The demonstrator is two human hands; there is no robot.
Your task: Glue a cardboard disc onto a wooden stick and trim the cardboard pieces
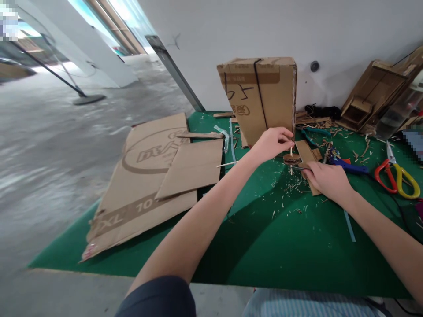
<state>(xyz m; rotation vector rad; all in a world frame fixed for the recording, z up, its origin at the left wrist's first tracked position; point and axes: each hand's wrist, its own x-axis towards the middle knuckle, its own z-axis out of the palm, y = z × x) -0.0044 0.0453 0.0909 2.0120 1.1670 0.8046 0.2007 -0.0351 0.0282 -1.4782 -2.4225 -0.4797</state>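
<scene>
My left hand (276,141) pinches the top of a thin wooden stick (291,151) between thumb and fingers. A small round cardboard disc (291,160) sits around the stick, just below my fingertips. From the right, my closed right hand (327,178) grips a thin dark metal tool (299,167), whose tip reaches the stick's lower end under the disc. Most of that tool is hidden in my fingers, so its kind is unclear. Beneath my right hand lies a cardboard strip (305,151). Pale shavings (294,190) are scattered under the stick.
A tall cardboard box (261,99) stands against the wall behind my hands. Flat cardboard sheets (145,163) cover the table's left. To the right lie red-and-yellow scissors (396,176), a blue-handled tool (352,167) and teal-handled pliers (315,132). Cardboard pieces (366,101) lean at the back right.
</scene>
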